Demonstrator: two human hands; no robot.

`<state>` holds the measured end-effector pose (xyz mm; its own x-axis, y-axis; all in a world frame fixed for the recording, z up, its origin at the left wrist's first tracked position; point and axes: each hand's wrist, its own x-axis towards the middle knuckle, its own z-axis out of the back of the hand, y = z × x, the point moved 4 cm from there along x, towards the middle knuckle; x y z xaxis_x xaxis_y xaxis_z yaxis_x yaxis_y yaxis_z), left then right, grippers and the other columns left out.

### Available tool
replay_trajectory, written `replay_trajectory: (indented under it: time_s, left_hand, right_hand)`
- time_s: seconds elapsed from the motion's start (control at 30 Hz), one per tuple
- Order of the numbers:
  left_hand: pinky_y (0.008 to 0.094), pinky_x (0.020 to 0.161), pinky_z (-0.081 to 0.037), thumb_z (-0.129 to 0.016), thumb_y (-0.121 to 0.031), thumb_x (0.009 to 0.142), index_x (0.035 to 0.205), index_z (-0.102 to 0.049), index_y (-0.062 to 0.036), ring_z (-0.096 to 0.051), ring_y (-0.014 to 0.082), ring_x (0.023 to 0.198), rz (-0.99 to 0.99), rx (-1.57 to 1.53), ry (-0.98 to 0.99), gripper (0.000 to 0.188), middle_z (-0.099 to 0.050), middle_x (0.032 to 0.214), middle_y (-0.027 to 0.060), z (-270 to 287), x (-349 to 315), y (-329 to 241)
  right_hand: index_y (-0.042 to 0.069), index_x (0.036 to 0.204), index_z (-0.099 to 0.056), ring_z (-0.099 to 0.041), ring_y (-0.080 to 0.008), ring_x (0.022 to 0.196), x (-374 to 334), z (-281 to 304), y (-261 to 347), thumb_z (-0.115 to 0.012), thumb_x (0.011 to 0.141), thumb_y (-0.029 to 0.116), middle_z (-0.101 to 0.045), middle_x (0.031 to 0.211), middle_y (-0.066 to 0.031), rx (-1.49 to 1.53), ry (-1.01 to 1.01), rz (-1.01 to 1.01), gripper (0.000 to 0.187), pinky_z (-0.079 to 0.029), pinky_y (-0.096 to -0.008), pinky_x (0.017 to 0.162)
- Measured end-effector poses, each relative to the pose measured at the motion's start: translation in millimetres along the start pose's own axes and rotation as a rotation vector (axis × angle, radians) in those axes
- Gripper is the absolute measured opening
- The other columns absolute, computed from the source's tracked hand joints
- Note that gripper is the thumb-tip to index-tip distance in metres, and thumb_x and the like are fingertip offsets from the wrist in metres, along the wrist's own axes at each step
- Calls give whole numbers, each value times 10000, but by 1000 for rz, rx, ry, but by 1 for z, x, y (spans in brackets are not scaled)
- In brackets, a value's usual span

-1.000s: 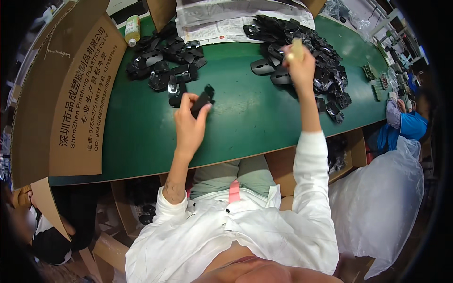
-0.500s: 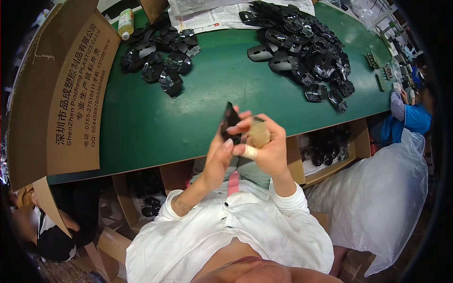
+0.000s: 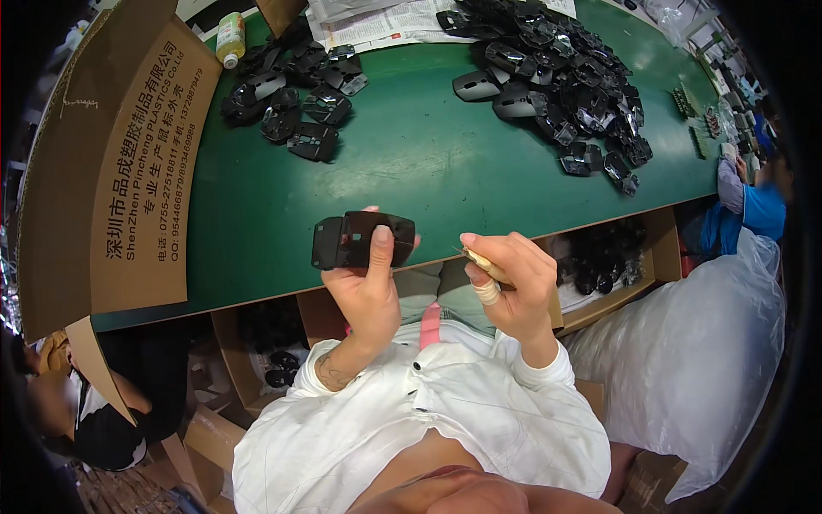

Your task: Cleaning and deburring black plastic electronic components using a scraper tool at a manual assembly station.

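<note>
**Black plastic shell in the left hand, slim yellowish tool in the right**

Thumb laid across its face and fingers curled underneath, a worker's left hand [image 3: 364, 300] grips a flat, dark, rounded-end plastic shell [image 3: 355, 242] at the near edge of a smooth green tabletop [image 3: 411, 163]. The right hand [image 3: 524, 287], its thumb bound in a pale wrap [image 3: 487, 292], pinches a slim yellowish tool [image 3: 486, 265] between thumb and fingers, its thin tip pointing left, apart from the shell.

Farther out, a small cluster of glossy black plastic parts [image 3: 312, 104] lies at the left and a larger heap of similar black pieces [image 3: 591, 94] at the right, near printed newspaper sheets [image 3: 428, 32]. A bottle of yellow liquid [image 3: 230, 41] stands by a tall brown cardboard carton [image 3: 154, 171]. To the right, a bulging translucent plastic bag [image 3: 685, 351] sits below table level, and a person in blue [image 3: 758, 210] is seated beyond it.
</note>
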<state>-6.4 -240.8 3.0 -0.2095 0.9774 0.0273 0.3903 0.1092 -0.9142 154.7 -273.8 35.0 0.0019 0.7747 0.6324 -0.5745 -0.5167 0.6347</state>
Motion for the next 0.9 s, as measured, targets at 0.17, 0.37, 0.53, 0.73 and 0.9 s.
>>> replay_trajectory:
  time_s: [0.17,0.37,0.53,0.73,0.9]
  left_hand:
    - [244,610,-540,-692,16,850,1037,-602,5,-588,126,676,-327,280,82,208,-643,957,125,14,-3,-7]
    - [237,506,-533,-704,29,821,970,-621,10,-580,126,601,-330,237,61,171,-639,862,116,3,-15,-23]
    - [211,445,-489,-704,56,807,971,-621,14,-546,121,522,-482,266,157,189,-620,781,94,1,-14,-26]
    - [201,441,-461,-708,80,784,982,-631,12,-534,114,509,-491,337,190,223,-610,746,79,1,-15,-30]
    - [210,440,-438,-713,98,755,998,-634,19,-521,116,502,-585,473,237,267,-629,743,94,2,-17,-31]
  right_hand:
    - [110,882,-727,-461,-100,546,1,4,6,-755,646,70,-686,827,-1,-156,-51,156,241,-390,-208,483]
    - [93,885,-736,-484,-121,523,5,8,19,-747,662,100,-700,822,-38,-287,11,269,223,-406,-231,488]
    - [114,833,-748,-478,-115,518,10,9,21,-739,622,100,-701,822,-32,-341,52,263,211,-403,-228,480]
    - [115,824,-750,-478,-107,521,11,10,24,-731,612,96,-694,813,-23,-396,53,298,214,-400,-221,477]
    - [126,820,-739,-453,-96,524,13,10,26,-725,612,80,-672,808,-7,-480,55,341,213,-369,-212,467]
